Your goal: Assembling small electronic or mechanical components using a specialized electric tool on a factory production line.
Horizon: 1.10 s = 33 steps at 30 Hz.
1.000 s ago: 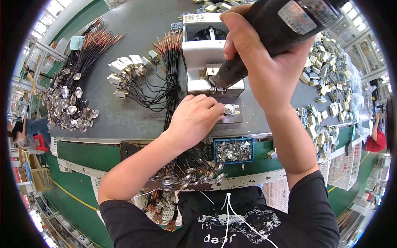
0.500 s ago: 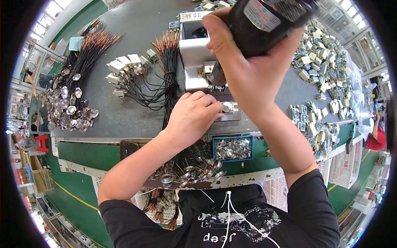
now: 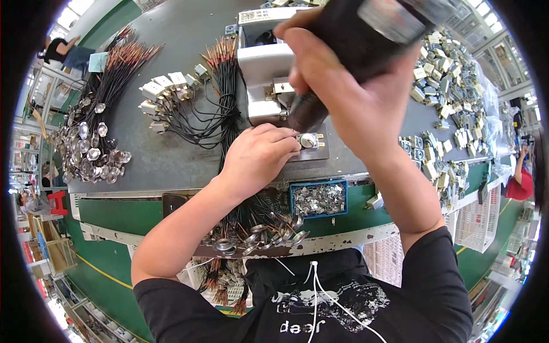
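Note:
My right hand (image 3: 354,86) is wrapped around a black power driver (image 3: 343,48), slightly blurred by motion. The driver's nose (image 3: 306,111) slants down toward a small thermostat-like part (image 3: 309,140) with a round silver shaft and brass tabs. That part rests on a flat metal plate (image 3: 319,153) at the bench's near side. My left hand (image 3: 260,151) is closed, fingers curled against the part's left side; its fingertips are partly hidden. Just behind the plate stands a white metal fixture (image 3: 266,66), with another small part (image 3: 282,87) in its front.
Bundled black wires with copper ends (image 3: 227,86) lie left of the fixture. Further left is a pile of wires with round metal caps (image 3: 94,143). Many small switch-like parts (image 3: 440,80) cover the right side. A blue tray (image 3: 318,199) of metal clips sits at the front edge.
The driver's nose has come down closer to the small part, and my right hand has moved with it. My left hand stays beside the part. The whole view has shifted slightly.

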Each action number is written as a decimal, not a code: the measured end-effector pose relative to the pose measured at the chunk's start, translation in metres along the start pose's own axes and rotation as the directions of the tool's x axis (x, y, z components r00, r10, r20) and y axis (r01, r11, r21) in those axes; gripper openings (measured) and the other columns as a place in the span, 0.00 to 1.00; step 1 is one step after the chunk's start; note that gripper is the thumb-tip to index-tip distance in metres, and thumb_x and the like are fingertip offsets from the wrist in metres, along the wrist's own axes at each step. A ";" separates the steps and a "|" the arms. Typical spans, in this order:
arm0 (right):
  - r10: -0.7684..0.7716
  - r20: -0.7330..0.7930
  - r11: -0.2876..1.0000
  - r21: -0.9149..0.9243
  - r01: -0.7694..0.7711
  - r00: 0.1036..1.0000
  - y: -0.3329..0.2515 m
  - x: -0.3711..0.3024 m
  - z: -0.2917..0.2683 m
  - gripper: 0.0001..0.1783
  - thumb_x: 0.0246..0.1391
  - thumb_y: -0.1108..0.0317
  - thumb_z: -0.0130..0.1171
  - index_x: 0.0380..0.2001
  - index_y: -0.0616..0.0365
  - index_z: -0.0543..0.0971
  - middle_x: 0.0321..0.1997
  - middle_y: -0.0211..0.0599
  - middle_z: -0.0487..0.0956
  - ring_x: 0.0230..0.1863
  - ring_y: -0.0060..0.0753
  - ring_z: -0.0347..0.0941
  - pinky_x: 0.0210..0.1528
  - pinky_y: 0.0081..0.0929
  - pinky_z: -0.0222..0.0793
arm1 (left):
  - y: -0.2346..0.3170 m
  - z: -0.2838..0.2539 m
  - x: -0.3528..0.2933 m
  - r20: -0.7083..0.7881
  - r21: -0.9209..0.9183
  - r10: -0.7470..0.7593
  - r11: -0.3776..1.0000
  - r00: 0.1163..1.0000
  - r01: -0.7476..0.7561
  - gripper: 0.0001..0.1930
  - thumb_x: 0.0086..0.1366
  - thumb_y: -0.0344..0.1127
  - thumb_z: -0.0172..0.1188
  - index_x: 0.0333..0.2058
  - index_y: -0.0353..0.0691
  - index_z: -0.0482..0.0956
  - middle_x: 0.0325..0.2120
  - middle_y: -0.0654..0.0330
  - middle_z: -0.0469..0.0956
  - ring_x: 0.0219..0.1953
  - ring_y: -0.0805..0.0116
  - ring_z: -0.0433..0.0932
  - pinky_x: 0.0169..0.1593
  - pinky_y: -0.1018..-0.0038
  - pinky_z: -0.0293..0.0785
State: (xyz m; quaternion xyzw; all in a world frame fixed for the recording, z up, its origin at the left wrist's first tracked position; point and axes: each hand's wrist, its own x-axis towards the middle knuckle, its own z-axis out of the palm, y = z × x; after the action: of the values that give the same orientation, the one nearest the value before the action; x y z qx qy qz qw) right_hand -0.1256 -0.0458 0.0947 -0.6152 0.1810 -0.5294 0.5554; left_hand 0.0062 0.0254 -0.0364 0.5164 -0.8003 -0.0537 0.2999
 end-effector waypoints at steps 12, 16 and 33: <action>-0.148 0.007 0.985 -0.086 0.148 0.989 0.029 -0.010 -0.033 0.06 0.56 0.81 0.69 0.36 0.65 0.81 0.35 0.33 0.85 0.27 0.18 0.79 0.29 0.17 0.76 | 0.006 -0.002 0.007 -0.020 -0.009 0.024 1.000 0.999 -0.025 0.05 0.55 0.31 0.68 0.31 0.45 0.81 0.32 0.67 0.80 0.35 0.63 0.80 0.39 0.65 0.77; -0.127 0.033 0.990 -0.055 0.129 0.991 0.038 -0.012 -0.027 0.11 0.55 0.83 0.69 0.39 0.64 0.79 0.35 0.34 0.85 0.28 0.18 0.79 0.30 0.17 0.75 | 0.006 -0.003 0.006 -0.009 -0.005 0.020 1.000 1.000 -0.020 0.05 0.55 0.32 0.67 0.30 0.44 0.80 0.32 0.66 0.80 0.35 0.63 0.79 0.40 0.63 0.77; -0.158 0.159 0.983 -0.070 0.171 0.975 0.047 -0.011 -0.030 0.11 0.51 0.86 0.68 0.37 0.66 0.79 0.35 0.36 0.84 0.29 0.20 0.78 0.31 0.20 0.76 | -0.005 -0.005 0.020 0.274 0.003 -0.172 0.984 0.946 0.178 0.16 0.64 0.44 0.65 0.39 0.35 0.78 0.32 0.52 0.82 0.38 0.49 0.83 0.41 0.55 0.80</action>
State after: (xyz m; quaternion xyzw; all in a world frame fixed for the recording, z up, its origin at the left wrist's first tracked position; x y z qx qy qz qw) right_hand -0.1382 -0.0663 0.0431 -0.6892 0.1081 -0.5171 0.4958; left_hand 0.0073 0.0077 -0.0256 0.5696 -0.7845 -0.1596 0.1863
